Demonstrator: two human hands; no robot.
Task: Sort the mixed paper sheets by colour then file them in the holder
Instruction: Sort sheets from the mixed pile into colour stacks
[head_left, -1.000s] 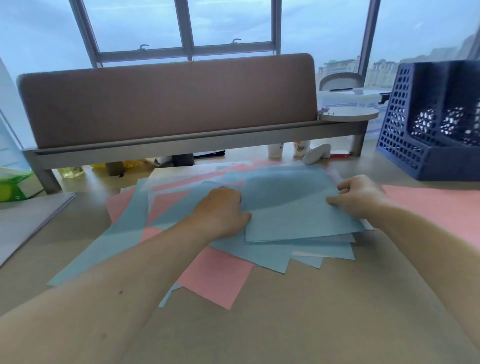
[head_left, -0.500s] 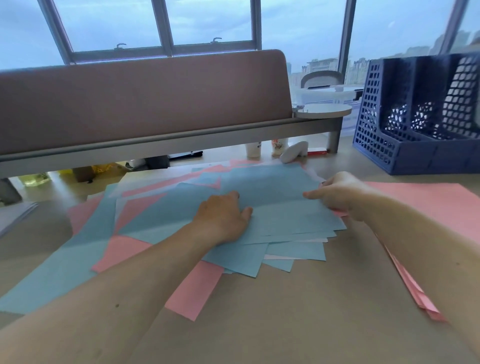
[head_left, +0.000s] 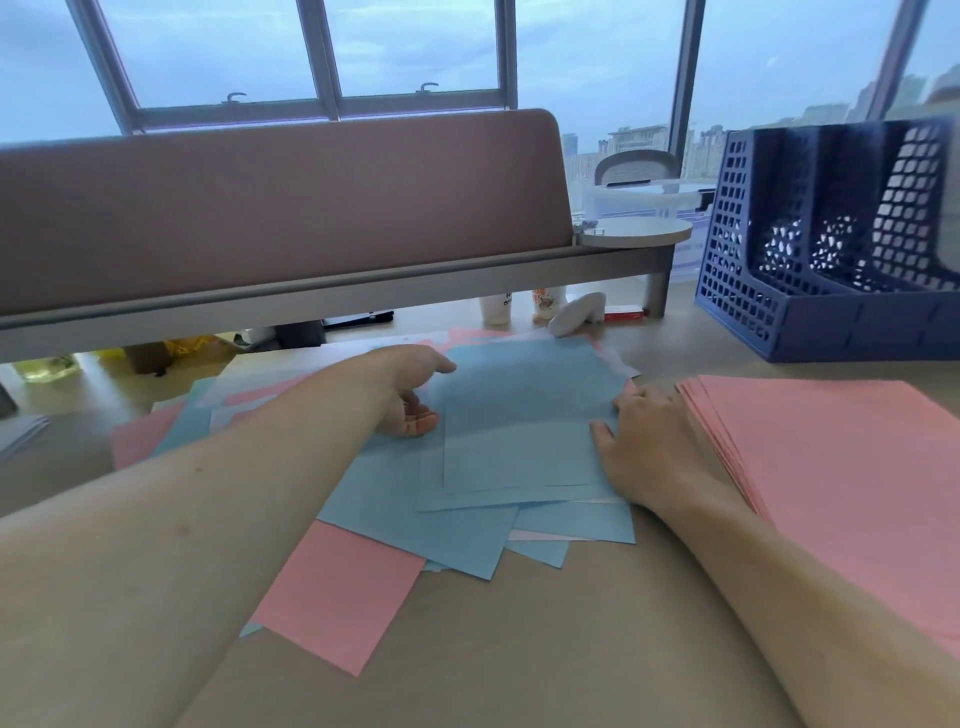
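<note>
Blue lattice holder (head_left: 737, 260) behind pink stack (head_left: 841, 467), right of mixed sheets (head_left: 519, 415).

Stretching tan across the near view as a desk (head_left: 519, 649); carrying in the middle a loose mixed heap of blue and pink sheets (head_left: 467, 525), just right of it a fanned pink stack (head_left: 831, 467), at far right a blue mesh holder (head_left: 831, 332); bearing along the far edge a partition frame (head_left: 311, 299), with small white containers (head_left: 496, 309) standing beneath
</note>
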